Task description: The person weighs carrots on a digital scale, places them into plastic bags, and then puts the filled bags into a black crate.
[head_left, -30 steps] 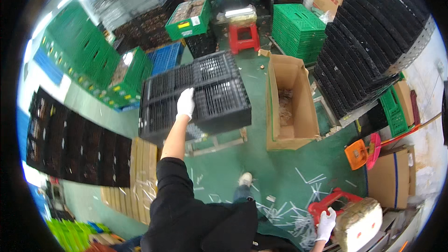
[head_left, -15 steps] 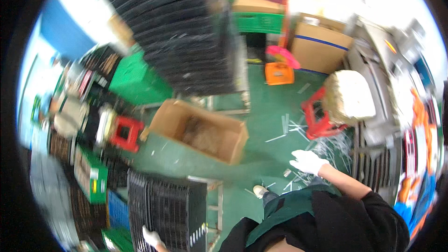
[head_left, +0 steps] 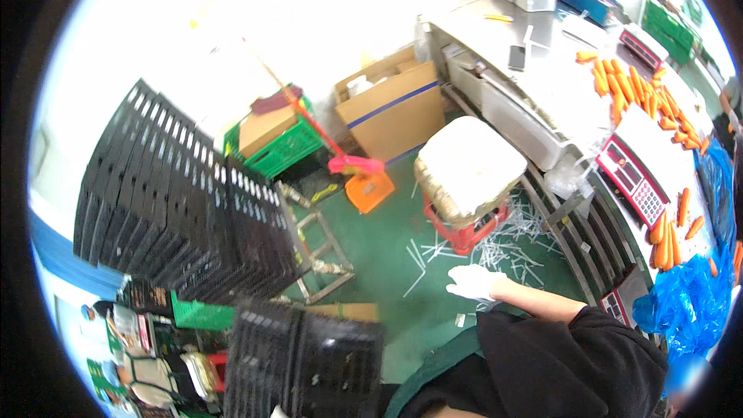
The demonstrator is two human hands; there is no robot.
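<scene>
My right hand [head_left: 472, 282], in a white glove, hangs over the floor near a red stool [head_left: 463, 238]. Its fingers point left, loosely stretched, and nothing shows in them. A pale padded block-like cover [head_left: 472, 162] sits on that stool. Of my left hand [head_left: 278, 412], just a sliver of white glove shows at the lower edge, against a stack of black plastic crates [head_left: 306, 360]. Its fingers are hidden, so whether it grips a crate cannot be seen. The crates cover most of a cardboard carton [head_left: 360, 311].
A tall black crate stack [head_left: 186, 209] leans into view at left, beside a metal frame [head_left: 329, 255]. White strips [head_left: 515, 244] litter the green floor. Carrots [head_left: 635, 89], scales [head_left: 631, 178] and blue plastic bags [head_left: 689, 302] lie on the right-hand table. An orange dustpan [head_left: 370, 190] stands at the back.
The view has swung right, bringing the carrot table into fuller sight. The nearby black crates now overlap the carton. My left hand has slipped mostly out of the picture.
</scene>
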